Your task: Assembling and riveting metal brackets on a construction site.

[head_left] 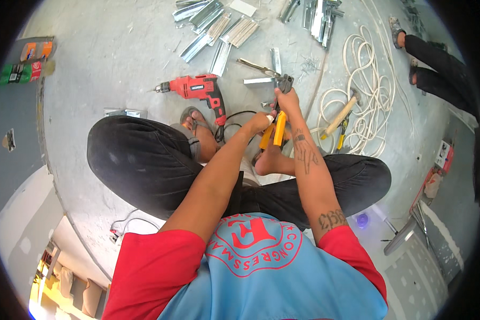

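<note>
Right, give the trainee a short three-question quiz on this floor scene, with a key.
1. True or false: the red power drill lies on the concrete floor, held by neither hand.
2. What colour are the handles of the snips that both hands hold?
A. yellow
B. green
C. black
3. What lies on the white cable coil to the person's right?

Key
1. True: the left hand and the right hand are both on the snips.
2. A.
3. A hammer with a wooden handle.
</note>
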The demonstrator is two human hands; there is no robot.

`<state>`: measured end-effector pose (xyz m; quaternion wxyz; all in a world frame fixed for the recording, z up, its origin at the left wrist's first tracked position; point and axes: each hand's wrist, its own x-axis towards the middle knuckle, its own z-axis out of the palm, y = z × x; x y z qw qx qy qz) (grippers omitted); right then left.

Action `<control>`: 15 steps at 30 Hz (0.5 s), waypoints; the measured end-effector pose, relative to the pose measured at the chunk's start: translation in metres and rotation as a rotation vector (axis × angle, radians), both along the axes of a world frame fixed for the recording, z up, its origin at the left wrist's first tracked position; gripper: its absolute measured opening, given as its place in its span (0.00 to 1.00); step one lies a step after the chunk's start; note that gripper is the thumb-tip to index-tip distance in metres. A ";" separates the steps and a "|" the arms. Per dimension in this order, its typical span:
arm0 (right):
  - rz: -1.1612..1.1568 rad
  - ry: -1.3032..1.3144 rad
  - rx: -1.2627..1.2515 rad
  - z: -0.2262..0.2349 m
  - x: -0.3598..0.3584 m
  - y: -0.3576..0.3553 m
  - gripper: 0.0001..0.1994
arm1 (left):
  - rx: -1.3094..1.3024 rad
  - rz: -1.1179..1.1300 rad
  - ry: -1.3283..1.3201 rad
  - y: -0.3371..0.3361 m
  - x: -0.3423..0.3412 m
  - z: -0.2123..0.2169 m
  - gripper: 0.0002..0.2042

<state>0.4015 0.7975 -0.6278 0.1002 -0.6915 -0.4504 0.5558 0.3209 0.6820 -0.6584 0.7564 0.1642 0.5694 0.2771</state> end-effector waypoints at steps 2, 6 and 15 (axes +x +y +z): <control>0.058 -0.127 0.021 -0.004 0.000 0.000 0.16 | 0.031 -0.041 0.006 -0.005 0.005 -0.009 0.29; 0.092 -0.131 0.112 -0.009 -0.021 -0.007 0.17 | -0.005 0.003 0.000 -0.014 0.016 -0.049 0.31; -0.129 -0.028 -0.139 -0.027 0.006 -0.041 0.26 | -0.119 0.177 -0.345 -0.014 0.024 -0.024 0.17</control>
